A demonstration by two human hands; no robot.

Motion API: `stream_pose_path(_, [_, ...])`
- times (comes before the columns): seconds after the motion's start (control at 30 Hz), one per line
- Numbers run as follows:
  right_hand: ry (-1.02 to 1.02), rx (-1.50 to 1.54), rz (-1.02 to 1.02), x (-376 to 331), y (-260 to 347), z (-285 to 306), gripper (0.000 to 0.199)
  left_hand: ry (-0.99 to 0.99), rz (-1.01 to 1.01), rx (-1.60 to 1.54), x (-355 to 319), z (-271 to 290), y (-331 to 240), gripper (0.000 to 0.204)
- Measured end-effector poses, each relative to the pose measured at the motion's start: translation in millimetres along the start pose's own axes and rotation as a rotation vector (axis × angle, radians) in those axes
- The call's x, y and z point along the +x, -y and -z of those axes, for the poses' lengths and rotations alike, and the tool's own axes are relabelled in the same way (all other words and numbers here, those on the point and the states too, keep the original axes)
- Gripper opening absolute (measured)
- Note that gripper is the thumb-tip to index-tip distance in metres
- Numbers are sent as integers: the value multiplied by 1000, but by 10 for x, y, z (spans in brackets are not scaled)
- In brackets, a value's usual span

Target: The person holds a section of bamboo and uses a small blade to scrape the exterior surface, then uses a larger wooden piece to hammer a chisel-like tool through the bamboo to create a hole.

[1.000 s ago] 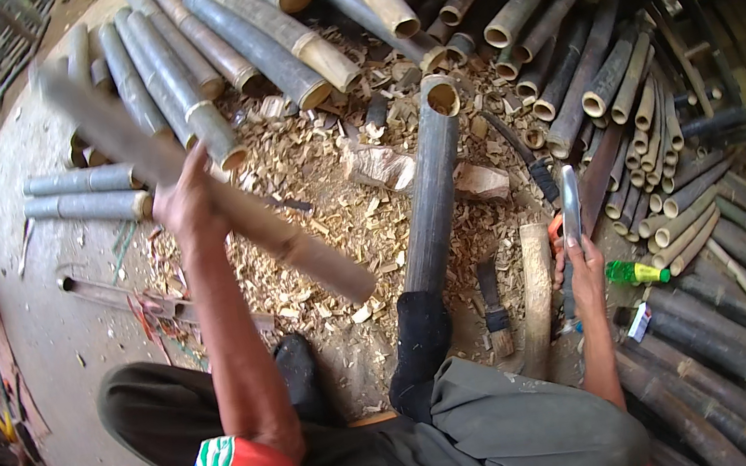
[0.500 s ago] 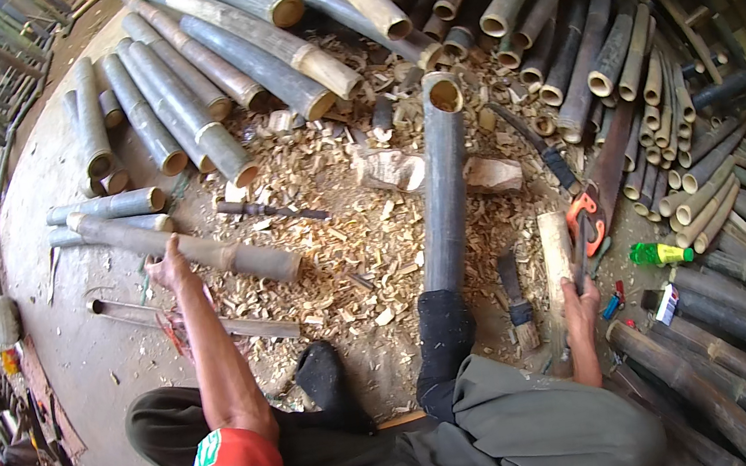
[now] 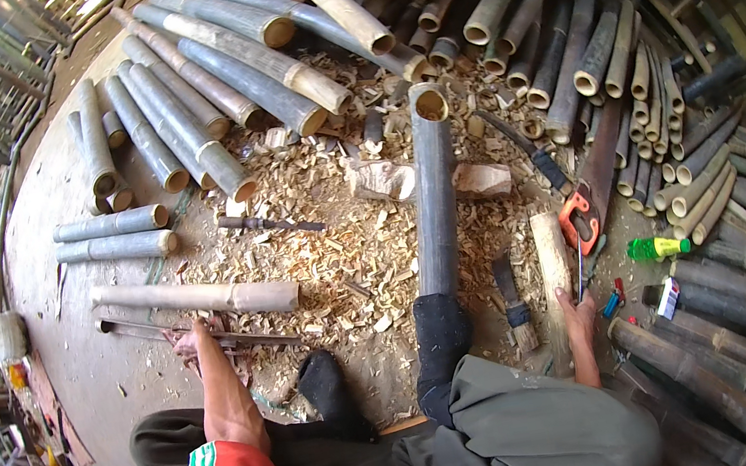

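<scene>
My left hand (image 3: 190,341) is low at the left, closed at a long narrow strip of split bamboo (image 3: 258,337); reddish, stringy stuff around the fingers partly hides the grip. Just beyond it a pale brown bamboo tube (image 3: 198,297) lies on the ground. At the right, my right hand (image 3: 578,313) is closed round a slim tool with a thin, bright blade (image 3: 581,276) pointing away from me. Left of that hand is a pale, peeled bamboo pole (image 3: 552,268). A saw with an orange handle (image 3: 578,222) lies just beyond the blade.
A thick dark bamboo tube (image 3: 433,194) rests across a carved wood block (image 3: 384,180), its near end by my dark sock (image 3: 439,344). Wood chips (image 3: 338,258) cover the ground. Knives, a green bottle (image 3: 656,248) and stacked bamboo (image 3: 240,69) surround the spot.
My left hand has let go of the brown bamboo tube, now lower on the ground, and has come nearer to the split bamboo strip. My right hand has drawn slightly back with the slim tool.
</scene>
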State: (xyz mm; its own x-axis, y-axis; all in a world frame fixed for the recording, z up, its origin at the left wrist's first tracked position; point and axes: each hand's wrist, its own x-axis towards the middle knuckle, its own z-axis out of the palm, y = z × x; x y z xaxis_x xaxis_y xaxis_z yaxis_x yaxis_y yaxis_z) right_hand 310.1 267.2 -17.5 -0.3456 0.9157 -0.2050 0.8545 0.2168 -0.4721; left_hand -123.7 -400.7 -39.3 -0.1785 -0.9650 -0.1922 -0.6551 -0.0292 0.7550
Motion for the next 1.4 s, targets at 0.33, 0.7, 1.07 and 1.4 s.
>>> stream_pose_path(0.33, [25,-156,-33,-156,514,168,58,93,114,-125,345,397,-178,65])
stream_pose_path(0.7, [-127,-221,24,-140,304,-3,58,501,-629,-363,-859,655,-561,38])
stream_pose_path(1.07, [-124,-223,77,-83,311,-110,58,1022,-630,94,-1868,371,-600,35])
stream_pose_path(1.4, [-38,-275,18,-153,334,60,60,202,-340,532,-1129,937,-942,36])
